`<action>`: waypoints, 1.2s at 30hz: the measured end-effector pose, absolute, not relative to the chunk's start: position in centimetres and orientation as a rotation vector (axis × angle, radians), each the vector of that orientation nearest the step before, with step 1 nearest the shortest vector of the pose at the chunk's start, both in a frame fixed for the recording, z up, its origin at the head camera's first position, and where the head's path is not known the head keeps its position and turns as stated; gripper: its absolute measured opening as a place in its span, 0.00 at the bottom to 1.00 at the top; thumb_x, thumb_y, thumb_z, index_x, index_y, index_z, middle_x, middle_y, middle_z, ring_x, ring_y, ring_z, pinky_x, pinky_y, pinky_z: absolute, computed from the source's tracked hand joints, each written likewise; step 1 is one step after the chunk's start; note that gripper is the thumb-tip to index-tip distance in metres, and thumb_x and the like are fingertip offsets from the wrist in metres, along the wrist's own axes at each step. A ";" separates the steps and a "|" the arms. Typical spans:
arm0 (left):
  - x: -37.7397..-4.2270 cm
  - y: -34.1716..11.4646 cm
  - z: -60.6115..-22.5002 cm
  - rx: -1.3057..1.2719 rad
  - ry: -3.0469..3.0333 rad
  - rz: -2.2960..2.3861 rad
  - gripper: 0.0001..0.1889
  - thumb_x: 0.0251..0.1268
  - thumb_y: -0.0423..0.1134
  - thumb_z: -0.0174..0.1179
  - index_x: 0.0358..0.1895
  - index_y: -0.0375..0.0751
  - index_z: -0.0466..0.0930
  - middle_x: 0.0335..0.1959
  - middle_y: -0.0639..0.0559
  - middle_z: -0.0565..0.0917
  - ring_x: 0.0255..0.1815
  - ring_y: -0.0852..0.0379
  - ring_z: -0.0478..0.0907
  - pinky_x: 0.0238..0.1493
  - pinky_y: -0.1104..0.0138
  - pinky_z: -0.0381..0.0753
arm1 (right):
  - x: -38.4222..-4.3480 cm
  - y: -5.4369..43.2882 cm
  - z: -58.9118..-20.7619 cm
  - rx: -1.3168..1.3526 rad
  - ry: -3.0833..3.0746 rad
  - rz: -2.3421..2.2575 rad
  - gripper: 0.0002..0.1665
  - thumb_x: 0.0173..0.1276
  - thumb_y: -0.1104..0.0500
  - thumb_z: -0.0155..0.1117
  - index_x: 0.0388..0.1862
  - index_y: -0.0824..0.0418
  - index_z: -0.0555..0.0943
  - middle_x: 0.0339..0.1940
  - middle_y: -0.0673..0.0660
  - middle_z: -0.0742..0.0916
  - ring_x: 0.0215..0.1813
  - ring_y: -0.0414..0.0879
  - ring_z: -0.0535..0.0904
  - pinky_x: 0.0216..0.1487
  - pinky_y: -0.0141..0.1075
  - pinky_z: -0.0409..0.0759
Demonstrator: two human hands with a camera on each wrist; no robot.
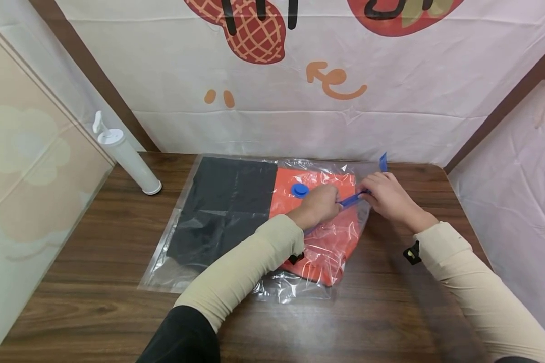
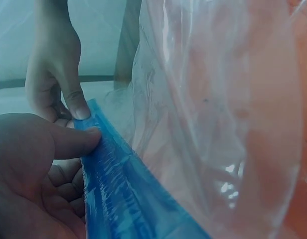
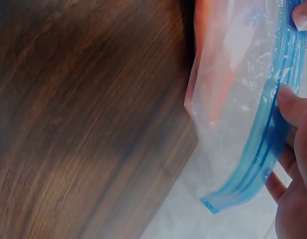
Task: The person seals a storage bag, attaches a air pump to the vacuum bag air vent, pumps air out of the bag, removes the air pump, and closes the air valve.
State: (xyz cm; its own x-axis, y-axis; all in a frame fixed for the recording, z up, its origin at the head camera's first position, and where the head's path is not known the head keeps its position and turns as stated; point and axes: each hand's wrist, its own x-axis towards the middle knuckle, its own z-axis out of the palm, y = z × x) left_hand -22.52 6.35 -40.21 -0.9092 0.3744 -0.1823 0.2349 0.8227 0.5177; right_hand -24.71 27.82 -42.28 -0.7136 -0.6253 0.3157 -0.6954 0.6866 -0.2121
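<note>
A clear plastic vacuum storage bag (image 1: 177,272) lies on the table with folded black cloth (image 1: 227,206) and orange cloth (image 1: 290,174) inside. A round blue valve (image 1: 300,190) sits over the orange part. My left hand (image 1: 319,205) pinches the bag's blue zip strip (image 1: 350,200), thumb on top in the left wrist view. Farther along, my right hand (image 1: 388,196) pinches the same strip, close to the left one. The right wrist view shows the strip's free end (image 3: 213,201) beyond the right fingers. That edge is lifted and folded over the orange cloth.
A white hand pump (image 1: 129,161) stands at the table's back left. The wooden table (image 1: 86,282) is bounded by a printed cloth backdrop (image 1: 272,126) behind and fabric panels at both sides.
</note>
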 end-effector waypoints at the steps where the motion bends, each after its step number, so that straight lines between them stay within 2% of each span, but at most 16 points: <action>1: -22.5 6.3 -40.3 0.465 2.730 0.721 0.07 0.71 0.42 0.65 0.36 0.44 0.82 0.29 0.56 0.81 0.28 0.60 0.77 0.29 0.69 0.74 | -24.7 27.9 -42.3 1.067 -2.682 0.470 0.07 0.66 0.69 0.70 0.38 0.60 0.82 0.37 0.55 0.85 0.47 0.56 0.79 0.58 0.58 0.66; 10: -22.4 6.2 -40.2 0.471 2.733 0.723 0.07 0.72 0.42 0.65 0.37 0.45 0.82 0.29 0.56 0.81 0.28 0.60 0.78 0.29 0.70 0.75 | -24.6 27.7 -42.8 1.050 -2.605 0.394 0.07 0.63 0.72 0.68 0.36 0.64 0.81 0.36 0.58 0.85 0.43 0.57 0.78 0.54 0.55 0.70; 17: -22.4 5.8 -40.2 0.490 2.708 0.757 0.09 0.72 0.40 0.64 0.32 0.44 0.79 0.24 0.56 0.78 0.24 0.60 0.75 0.24 0.71 0.70 | -24.6 27.9 -42.0 1.047 -2.636 0.416 0.06 0.64 0.69 0.72 0.37 0.61 0.83 0.36 0.56 0.86 0.45 0.55 0.79 0.57 0.56 0.67; 22: -22.3 5.7 -40.4 0.500 2.713 0.759 0.12 0.72 0.40 0.65 0.27 0.45 0.77 0.20 0.57 0.73 0.22 0.61 0.72 0.23 0.71 0.67 | -24.4 28.4 -41.7 1.061 -2.637 0.437 0.08 0.64 0.71 0.71 0.38 0.61 0.82 0.37 0.55 0.85 0.48 0.56 0.78 0.58 0.59 0.65; 30: -22.4 5.7 -40.3 0.497 2.717 0.754 0.09 0.72 0.40 0.65 0.31 0.45 0.78 0.25 0.56 0.78 0.26 0.61 0.74 0.26 0.71 0.70 | -24.6 28.3 -42.5 1.028 -2.605 0.435 0.07 0.65 0.73 0.66 0.37 0.63 0.81 0.38 0.58 0.86 0.47 0.57 0.78 0.59 0.59 0.65; 36: -22.4 5.7 -40.3 0.485 2.698 0.781 0.10 0.72 0.40 0.64 0.30 0.44 0.78 0.24 0.55 0.77 0.24 0.61 0.74 0.23 0.71 0.70 | -24.9 28.4 -42.0 1.029 -2.629 0.413 0.06 0.64 0.70 0.70 0.37 0.62 0.82 0.36 0.56 0.86 0.48 0.57 0.77 0.58 0.58 0.65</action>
State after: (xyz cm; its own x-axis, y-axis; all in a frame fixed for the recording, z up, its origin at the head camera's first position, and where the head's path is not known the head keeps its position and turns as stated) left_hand -22.36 5.65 -40.30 -0.9011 0.3941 -0.1807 0.2366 0.7963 0.5567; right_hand -24.86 28.37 -41.98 -0.7039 -0.6098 0.3642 -0.6921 0.7041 -0.1588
